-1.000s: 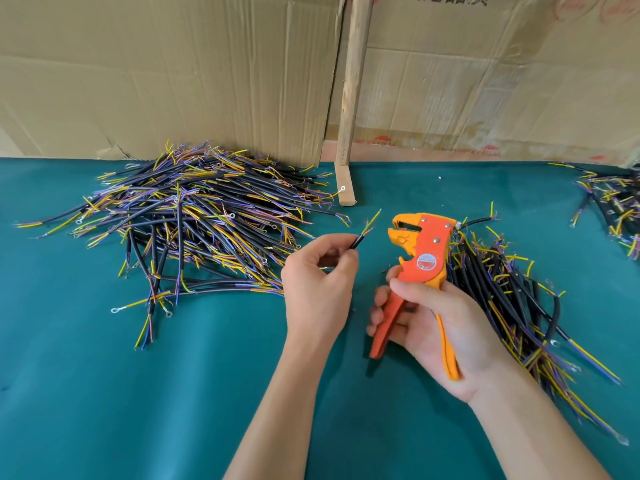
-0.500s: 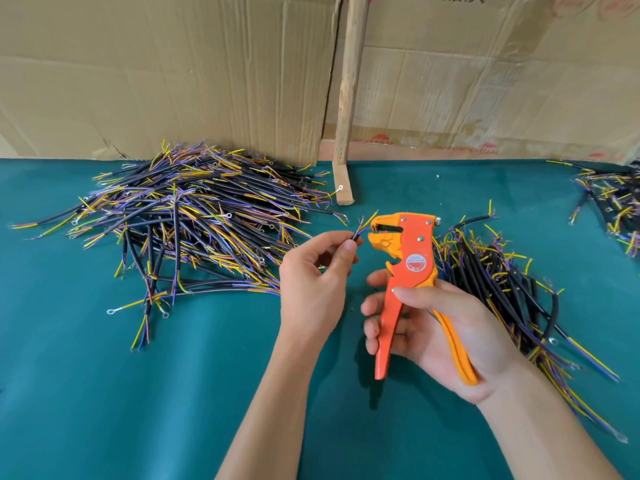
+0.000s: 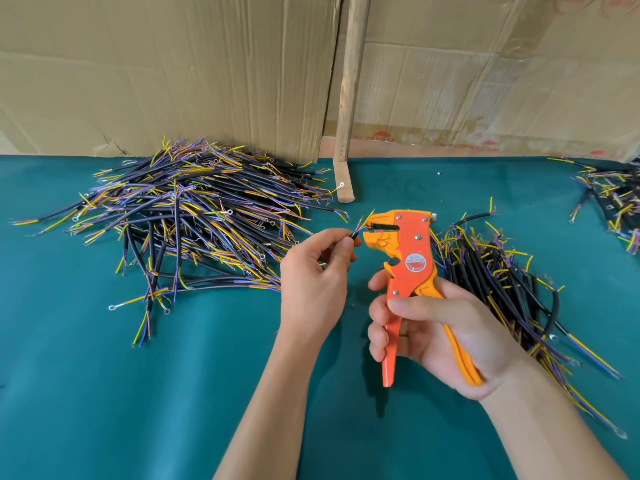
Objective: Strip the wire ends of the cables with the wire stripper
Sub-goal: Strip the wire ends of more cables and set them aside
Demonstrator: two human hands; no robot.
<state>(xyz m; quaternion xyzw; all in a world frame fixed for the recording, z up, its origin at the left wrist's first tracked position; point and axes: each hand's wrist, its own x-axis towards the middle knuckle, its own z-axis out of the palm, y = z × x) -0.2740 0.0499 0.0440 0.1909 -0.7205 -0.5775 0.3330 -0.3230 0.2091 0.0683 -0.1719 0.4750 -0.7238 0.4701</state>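
A teal cloth-covered table (image 3: 104,393) fills the lower view, backed by tall brown cardboard sheets (image 3: 173,74) and a leaning pale wooden post (image 3: 348,98). On the table's left lies a big heap of black-sheathed cables with yellow and purple wire ends (image 3: 187,220); a smaller heap of the same cables (image 3: 502,282) lies to the right, behind the right hand, and a third heap (image 3: 613,199) sits at the far right edge. The right hand (image 3: 426,327) curls its fingers and thumb round the handles of an orange and yellow wire stripper (image 3: 408,265), held upright above the table with its head pointing left. The left hand (image 3: 315,282) pinches a single black cable end (image 3: 356,233) between thumb and fingertips, its coloured wires reaching the stripper's mouth; whether they touch it I cannot tell.
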